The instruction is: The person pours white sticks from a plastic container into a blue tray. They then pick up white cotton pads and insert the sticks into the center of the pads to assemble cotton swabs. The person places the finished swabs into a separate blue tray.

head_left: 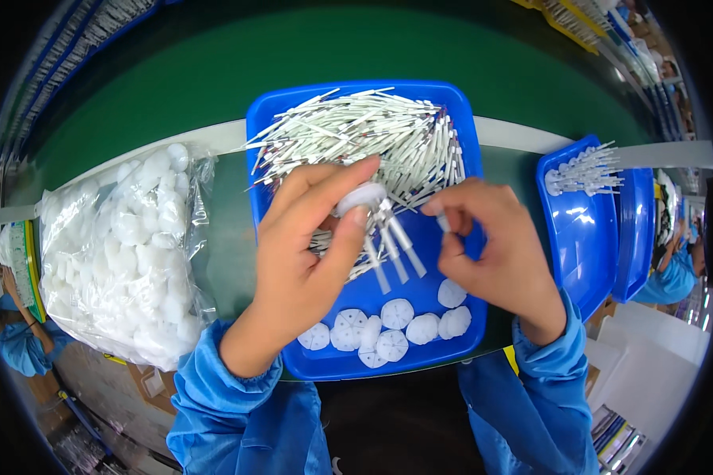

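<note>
Over the blue tray (467,111), the left hand (303,241) pinches a white disc (363,195), whose slender pale sticks (401,235) slant near and right. Just right of them, the right hand (503,245) curls narrowly; I cannot tell whether it grips anything.

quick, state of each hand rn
Left hand: closed, holding a white disc with pale sticks.
Right hand: partly curled; whether it holds anything cannot be told.
</note>
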`<action>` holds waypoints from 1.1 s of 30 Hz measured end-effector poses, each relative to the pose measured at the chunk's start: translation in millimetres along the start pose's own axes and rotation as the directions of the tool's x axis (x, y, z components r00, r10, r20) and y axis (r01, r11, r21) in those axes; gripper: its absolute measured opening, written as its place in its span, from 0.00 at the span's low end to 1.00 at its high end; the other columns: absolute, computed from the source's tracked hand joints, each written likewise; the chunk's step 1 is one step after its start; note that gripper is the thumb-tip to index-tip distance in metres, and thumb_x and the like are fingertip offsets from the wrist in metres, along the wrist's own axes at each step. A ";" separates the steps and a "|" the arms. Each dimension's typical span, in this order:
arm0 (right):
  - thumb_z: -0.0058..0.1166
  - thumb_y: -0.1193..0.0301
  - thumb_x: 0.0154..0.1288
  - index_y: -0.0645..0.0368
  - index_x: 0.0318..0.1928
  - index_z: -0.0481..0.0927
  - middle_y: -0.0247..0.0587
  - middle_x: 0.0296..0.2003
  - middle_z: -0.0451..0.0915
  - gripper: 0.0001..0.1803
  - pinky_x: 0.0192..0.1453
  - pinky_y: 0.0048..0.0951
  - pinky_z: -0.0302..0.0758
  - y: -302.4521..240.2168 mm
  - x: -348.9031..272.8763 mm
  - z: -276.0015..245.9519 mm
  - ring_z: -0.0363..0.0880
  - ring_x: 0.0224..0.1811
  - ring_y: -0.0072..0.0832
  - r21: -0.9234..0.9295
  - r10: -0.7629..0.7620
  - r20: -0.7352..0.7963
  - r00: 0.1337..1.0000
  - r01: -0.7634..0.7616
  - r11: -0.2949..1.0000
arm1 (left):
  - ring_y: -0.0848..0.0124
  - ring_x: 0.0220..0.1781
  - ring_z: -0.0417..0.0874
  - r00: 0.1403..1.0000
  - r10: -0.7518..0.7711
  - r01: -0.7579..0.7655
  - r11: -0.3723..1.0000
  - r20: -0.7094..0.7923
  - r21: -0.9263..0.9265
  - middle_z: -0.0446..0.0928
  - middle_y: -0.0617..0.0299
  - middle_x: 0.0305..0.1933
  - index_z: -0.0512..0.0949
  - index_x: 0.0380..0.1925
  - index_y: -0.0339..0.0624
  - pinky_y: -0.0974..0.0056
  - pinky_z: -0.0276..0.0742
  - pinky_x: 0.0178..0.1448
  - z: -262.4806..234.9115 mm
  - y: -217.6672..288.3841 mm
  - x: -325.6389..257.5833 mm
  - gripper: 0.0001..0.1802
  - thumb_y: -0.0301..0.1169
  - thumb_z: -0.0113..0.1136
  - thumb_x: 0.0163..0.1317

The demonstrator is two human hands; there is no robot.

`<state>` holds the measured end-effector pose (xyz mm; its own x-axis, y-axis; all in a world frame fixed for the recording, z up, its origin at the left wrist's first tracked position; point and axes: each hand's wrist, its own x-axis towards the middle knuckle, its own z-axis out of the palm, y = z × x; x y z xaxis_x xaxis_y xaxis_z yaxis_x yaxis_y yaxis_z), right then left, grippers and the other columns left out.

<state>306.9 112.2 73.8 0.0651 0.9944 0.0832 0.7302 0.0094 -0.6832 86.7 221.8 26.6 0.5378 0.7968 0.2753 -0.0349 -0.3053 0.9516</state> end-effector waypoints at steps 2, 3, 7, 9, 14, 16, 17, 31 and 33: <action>0.67 0.84 0.59 0.60 0.46 0.83 0.38 0.41 0.87 0.15 0.53 0.31 0.79 12.3 0.0 0.5 0.85 0.42 0.27 0.407 0.009 -0.128 0.992 0.044 0.913 | 0.71 0.49 0.83 0.999 -0.026 0.027 1.000 0.037 -0.006 0.81 0.57 0.52 0.85 0.68 0.43 0.68 0.83 0.47 1.3 3.4 0.8 0.26 0.17 0.62 0.71; 0.68 0.86 0.64 0.64 0.47 0.85 0.41 0.43 0.89 0.12 0.53 0.28 0.82 16.8 5.3 1.1 0.87 0.46 0.24 0.561 -0.094 -0.163 0.982 0.171 0.810 | 0.71 0.49 0.83 0.998 -0.026 0.027 1.000 0.049 -0.005 0.81 0.57 0.52 0.85 0.68 0.43 0.69 0.83 0.47 1.4 3.6 0.4 0.26 0.16 0.62 0.71; 0.73 0.84 0.63 0.64 0.48 0.92 0.45 0.45 0.93 0.12 0.59 0.31 0.85 8.4 10.0 26.5 0.91 0.51 0.28 0.645 0.030 -0.213 0.977 0.117 0.756 | 0.72 0.47 0.85 0.999 -0.030 0.030 1.000 0.025 0.005 0.83 0.57 0.51 0.86 0.64 0.41 0.69 0.85 0.44 1.7 3.3 -0.4 0.23 0.17 0.65 0.70; 0.75 0.83 0.62 0.61 0.46 0.93 0.43 0.43 0.93 0.12 0.57 0.30 0.85 8.0 12.1 30.3 0.92 0.46 0.28 0.517 -0.004 -0.255 0.967 0.139 0.845 | 0.72 0.47 0.86 0.999 -0.032 0.032 0.999 0.006 -0.007 0.84 0.57 0.50 0.87 0.62 0.40 0.69 0.86 0.44 0.6 2.9 0.9 0.22 0.17 0.67 0.70; 0.78 0.77 0.56 0.51 0.46 0.96 0.32 0.33 0.92 0.16 0.46 0.29 0.78 11.9 9.8 30.9 0.88 0.32 0.26 0.027 -0.217 -0.298 0.930 0.235 0.972 | 0.71 0.50 0.89 0.999 -0.039 0.037 0.997 -0.021 -0.062 0.84 0.56 0.52 0.88 0.60 0.37 0.70 0.89 0.49 0.1 5.0 0.8 0.19 0.16 0.68 0.70; 0.78 0.76 0.55 0.49 0.47 0.96 0.28 0.25 0.87 0.17 0.46 0.30 0.77 11.9 9.7 29.8 0.85 0.27 0.23 0.008 -0.221 -0.286 0.932 0.233 0.972 | 0.71 0.51 0.89 0.997 -0.073 0.068 0.993 -0.040 -0.101 0.84 0.55 0.54 0.87 0.59 0.37 0.70 0.90 0.50 -0.7 3.3 0.1 0.19 0.16 0.68 0.70; 0.78 0.76 0.56 0.49 0.47 0.96 0.27 0.23 0.86 0.17 0.47 0.30 0.77 10.7 9.7 28.0 0.84 0.25 0.22 0.004 -0.217 -0.274 0.937 0.227 0.974 | 0.71 0.51 0.89 0.995 -0.089 0.083 0.989 -0.049 -0.121 0.84 0.55 0.55 0.87 0.59 0.36 0.70 0.90 0.51 -1.3 2.6 -0.1 0.18 0.16 0.67 0.70; 0.77 0.76 0.62 0.51 0.47 0.96 0.22 0.17 0.79 0.13 0.46 0.27 0.75 17.0 4.3 31.9 0.76 0.20 0.16 0.263 -0.032 -0.261 0.965 0.103 0.959 | 0.72 0.50 0.86 0.998 0.022 -0.022 1.000 -0.054 0.003 0.83 0.56 0.52 0.89 0.59 0.38 0.70 0.86 0.46 -1.1 -0.9 3.1 0.22 0.15 0.72 0.65; 0.77 0.77 0.61 0.51 0.47 0.96 0.22 0.17 0.79 0.13 0.46 0.27 0.74 17.7 3.3 33.1 0.76 0.21 0.16 0.325 0.023 -0.268 0.963 0.068 0.943 | 0.70 0.53 0.86 1.000 0.017 -0.017 1.000 -0.005 0.023 0.82 0.56 0.54 0.88 0.60 0.35 0.69 0.86 0.50 -3.5 -0.9 2.7 0.21 0.15 0.70 0.67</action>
<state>297.5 119.1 37.9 0.2615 0.9299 0.2586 0.4719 0.1105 -0.8747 85.3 226.0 26.9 0.5331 0.7940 0.2920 -0.0249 -0.3303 0.9435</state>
